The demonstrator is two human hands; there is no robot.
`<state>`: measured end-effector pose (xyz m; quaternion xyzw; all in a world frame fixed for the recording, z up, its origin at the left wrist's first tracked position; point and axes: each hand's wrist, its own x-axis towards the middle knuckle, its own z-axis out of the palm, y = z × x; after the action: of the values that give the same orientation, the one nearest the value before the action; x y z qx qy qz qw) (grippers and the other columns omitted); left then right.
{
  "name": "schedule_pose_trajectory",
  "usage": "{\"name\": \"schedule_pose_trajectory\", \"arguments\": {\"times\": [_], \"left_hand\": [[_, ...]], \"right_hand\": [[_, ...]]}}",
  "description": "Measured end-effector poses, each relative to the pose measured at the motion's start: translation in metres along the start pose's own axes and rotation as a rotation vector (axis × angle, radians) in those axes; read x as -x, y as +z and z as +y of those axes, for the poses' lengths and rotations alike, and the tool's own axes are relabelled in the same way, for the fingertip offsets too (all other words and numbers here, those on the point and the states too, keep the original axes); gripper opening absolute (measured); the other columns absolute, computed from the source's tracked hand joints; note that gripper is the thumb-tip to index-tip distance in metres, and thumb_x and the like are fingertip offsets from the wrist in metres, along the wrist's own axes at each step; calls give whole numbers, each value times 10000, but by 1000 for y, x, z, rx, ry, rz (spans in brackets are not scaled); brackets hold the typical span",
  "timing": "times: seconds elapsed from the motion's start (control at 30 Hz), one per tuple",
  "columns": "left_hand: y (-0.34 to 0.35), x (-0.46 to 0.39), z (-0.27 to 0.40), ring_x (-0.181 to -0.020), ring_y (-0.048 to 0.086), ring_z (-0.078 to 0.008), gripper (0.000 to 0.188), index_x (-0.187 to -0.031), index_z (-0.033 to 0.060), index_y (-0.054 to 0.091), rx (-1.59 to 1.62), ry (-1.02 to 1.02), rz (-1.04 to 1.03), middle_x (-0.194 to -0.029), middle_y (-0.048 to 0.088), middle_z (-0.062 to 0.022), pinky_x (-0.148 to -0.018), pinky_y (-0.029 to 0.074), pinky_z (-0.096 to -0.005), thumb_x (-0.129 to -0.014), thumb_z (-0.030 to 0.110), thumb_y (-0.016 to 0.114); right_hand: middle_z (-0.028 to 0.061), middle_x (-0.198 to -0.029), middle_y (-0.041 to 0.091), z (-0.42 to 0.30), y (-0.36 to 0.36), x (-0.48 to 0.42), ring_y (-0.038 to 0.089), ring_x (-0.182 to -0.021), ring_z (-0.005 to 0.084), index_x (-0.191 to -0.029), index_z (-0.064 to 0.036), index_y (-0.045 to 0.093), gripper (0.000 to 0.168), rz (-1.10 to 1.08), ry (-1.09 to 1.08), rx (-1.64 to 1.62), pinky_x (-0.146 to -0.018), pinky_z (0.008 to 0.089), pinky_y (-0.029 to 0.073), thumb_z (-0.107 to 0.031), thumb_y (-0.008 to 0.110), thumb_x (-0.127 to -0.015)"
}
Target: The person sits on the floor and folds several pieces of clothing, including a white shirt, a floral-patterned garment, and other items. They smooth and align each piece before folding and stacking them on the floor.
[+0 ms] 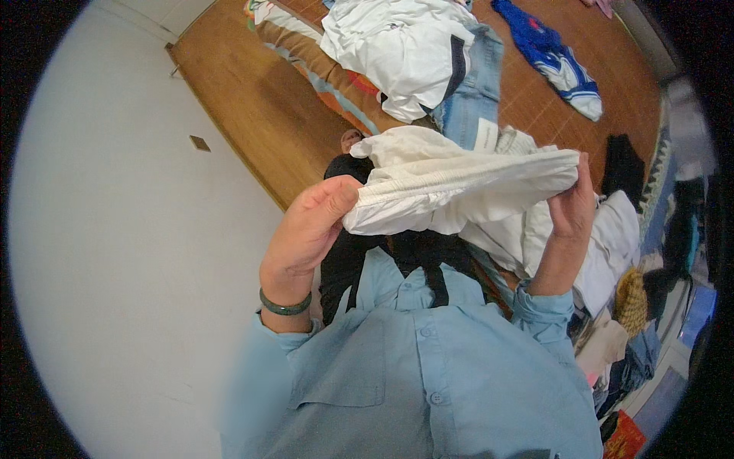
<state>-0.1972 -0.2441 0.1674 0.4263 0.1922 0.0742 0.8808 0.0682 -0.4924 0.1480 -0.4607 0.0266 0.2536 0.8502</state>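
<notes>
A white garment with a gathered elastic waistband is stretched between my two hands, above my dark-clad lap. My left hand, with a dark green bangle at the wrist, pinches the waistband's left end between thumb and fingers. At the right end, my right hand grips the band, its fingers partly hidden behind the cloth. Just beyond the garment lie light blue jeans with a pale tag, and a white top with a dark stripe. More white cloth lies behind and beside my right wrist.
A patterned brown and orange cloth runs along the wooden surface. A blue and white garment lies at the upper right, a black cloth below it. Mixed clothes, including a mustard knit, are heaped at right. A pale wall stands left.
</notes>
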Motion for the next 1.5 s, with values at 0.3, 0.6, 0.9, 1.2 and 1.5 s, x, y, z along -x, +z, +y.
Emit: {"name": "schedule_pose_trajectory", "arguments": {"times": [0.3, 0.6, 0.9, 1.2, 1.5], "left_hand": [[-8, 2, 3, -777, 511, -74, 97, -919, 30, 580, -286, 63, 102, -850, 585, 6, -697, 409, -208, -829, 68, 579], [-44, -14, -29, -754, 502, -100, 88, -887, 62, 518, -808, 575, 835, -814, 531, -15, -654, 428, -244, -888, 148, 501], [-59, -26, -39, -988, 565, -277, 379, -1088, 60, 544, 659, 164, 200, -1064, 599, -117, -835, 469, -437, -945, 350, 347], [-84, -19, -37, -960, 568, -256, 350, -1110, 47, 532, 502, 104, 214, -1075, 587, -124, -770, 482, -392, -925, 316, 406], [-6, -35, -58, -1137, 452, -234, 373, -1180, 15, 452, -895, 549, 243, -1214, 498, -84, -922, 369, -333, -822, 51, 548]], "right_hand": [[31, -888, 619, 0, -3, -1, 585, -854, 142, -948, -80, 576, 228, -72, 6, 56, -788, 322, 465, -271, 453, -937], [7, -822, 430, 4, 7, 32, 430, -795, 111, -810, -61, 473, 116, -453, -344, 980, -707, 216, 352, 10, 534, -741], [77, -793, 497, 63, 18, 76, 507, -729, 190, -796, -23, 518, 91, -627, -202, 1223, -645, 274, 412, 2, 555, -717], [36, -825, 564, 67, 5, 70, 514, -768, 116, -894, -7, 551, 167, -504, 123, 1042, -697, 250, 419, -130, 605, -795], [53, -842, 569, 74, 29, 69, 526, -759, 118, -956, -6, 566, 214, -589, 44, 1005, -671, 255, 427, -153, 601, -805]]}}
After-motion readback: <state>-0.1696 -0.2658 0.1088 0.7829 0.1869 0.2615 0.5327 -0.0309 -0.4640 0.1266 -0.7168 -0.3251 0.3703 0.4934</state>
